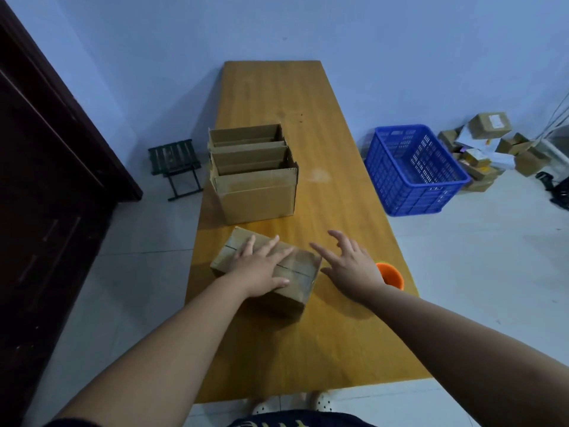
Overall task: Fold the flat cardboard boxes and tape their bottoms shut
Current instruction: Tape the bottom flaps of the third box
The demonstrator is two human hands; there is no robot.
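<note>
A folded cardboard box (295,274) lies bottom-up near the front of the wooden table (332,328), its flap seam running across the top. My left hand (261,266) rests flat on that top with straight fingers. My right hand (351,266) hovers just right of the box, fingers spread, holding nothing. Behind my right wrist an orange tape roll (392,274) sits on the table, partly hidden. Further back, upright open boxes (255,192) stand in a row along the table's left edge.
A blue plastic crate (412,171) stands on the floor right of the table. Small cardboard parcels (489,143) are piled in the far right corner. A dark folding stool (175,164) is on the left, with a dark wooden door (40,180) beside it.
</note>
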